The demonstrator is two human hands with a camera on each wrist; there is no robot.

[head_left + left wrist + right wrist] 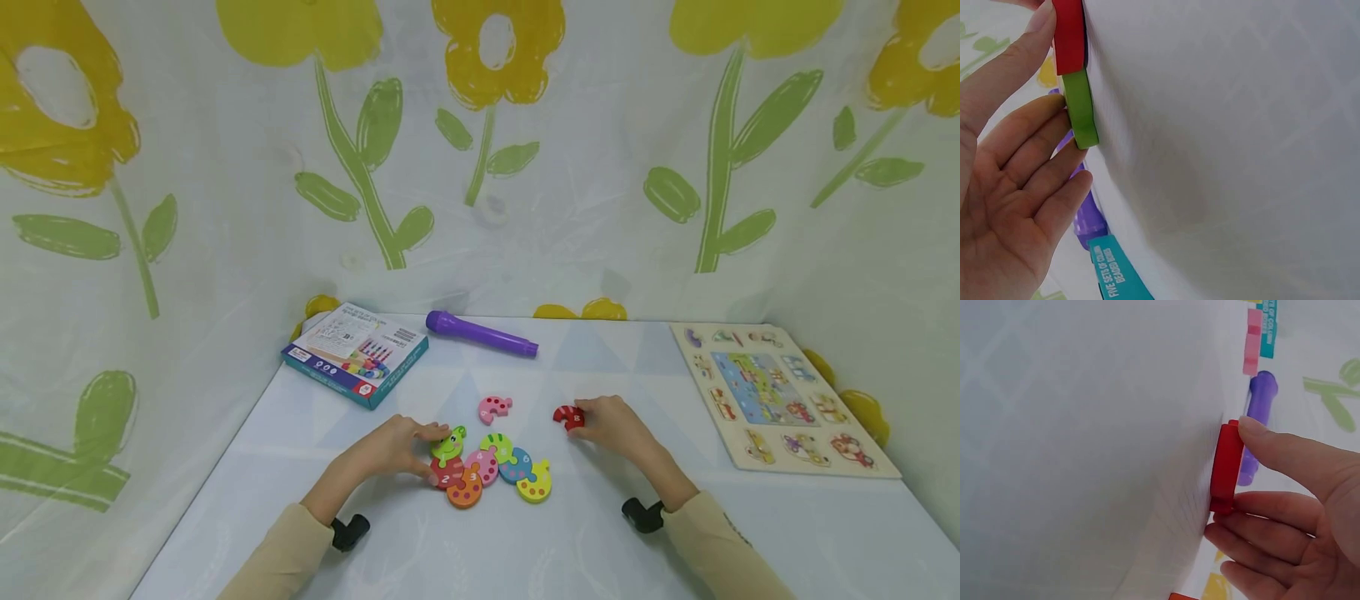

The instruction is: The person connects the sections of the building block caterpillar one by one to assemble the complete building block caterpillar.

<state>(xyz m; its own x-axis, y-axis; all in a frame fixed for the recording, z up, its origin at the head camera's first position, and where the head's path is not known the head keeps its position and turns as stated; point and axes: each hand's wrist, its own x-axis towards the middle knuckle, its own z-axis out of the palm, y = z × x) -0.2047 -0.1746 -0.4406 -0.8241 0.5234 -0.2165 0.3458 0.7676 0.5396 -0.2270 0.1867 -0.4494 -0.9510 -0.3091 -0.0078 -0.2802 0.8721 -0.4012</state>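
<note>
A chain of colourful numbered caterpillar puzzle pieces [467, 493] lies joined on the table, with a green smiling head [446, 447] at its left end. My left hand [392, 446] holds that end, thumb against the red piece [1069, 37] and fingers at the green head. To the right, my right hand [617, 427] pinches a striped red puzzle piece [1227, 465] between thumb and fingers, at the table surface. A loose pink spotted piece [492, 408] lies behind the chain, apart from both hands.
At the back left lies a boxed bead set [360, 350], with a purple toy microphone [483, 333] beside it. A wooden picture puzzle board [701, 392] lies on the right. Flower-printed cloth [585, 167] hangs behind the white table [480, 558].
</note>
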